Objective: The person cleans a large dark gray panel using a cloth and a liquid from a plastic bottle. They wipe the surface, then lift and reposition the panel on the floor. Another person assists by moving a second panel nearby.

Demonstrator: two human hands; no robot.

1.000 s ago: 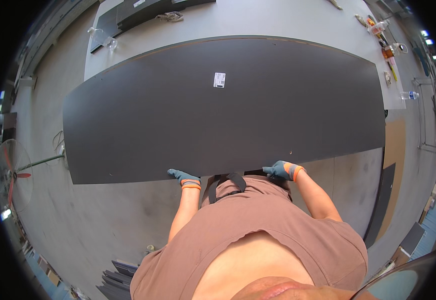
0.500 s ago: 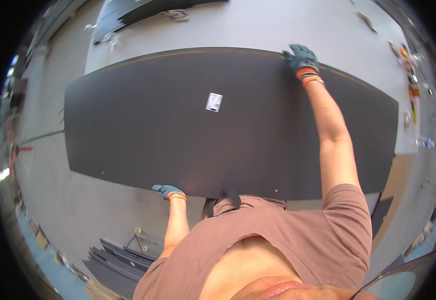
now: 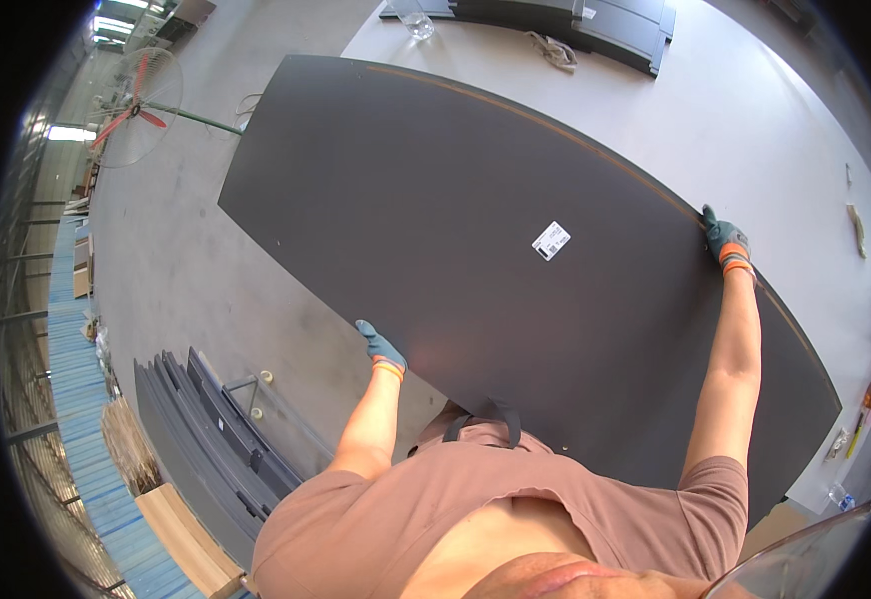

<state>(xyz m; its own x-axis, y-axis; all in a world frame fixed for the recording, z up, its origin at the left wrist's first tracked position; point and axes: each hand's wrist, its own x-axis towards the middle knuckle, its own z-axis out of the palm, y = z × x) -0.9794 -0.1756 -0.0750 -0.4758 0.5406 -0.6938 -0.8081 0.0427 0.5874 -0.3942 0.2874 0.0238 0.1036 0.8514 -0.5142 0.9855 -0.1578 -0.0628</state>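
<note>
Partly over the pale surface [image 3: 755, 130], I note the dark panel [image 3: 435, 200], its near edge held in my left grip [image 3: 385, 349] and its far edge in my right grip [image 3: 729, 241], an opposed hold that presumably steadies so broad a sheet.

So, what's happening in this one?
A person wearing teal-and-orange work gloves is handling a large dark panel with both hands. The left hand is at the near edge and the right hand at the far edge; how tightly either grips isn't clear. The panel sits slantwise, partly over a pale table, its left end out past it. A white label shows on its upper face.
</note>
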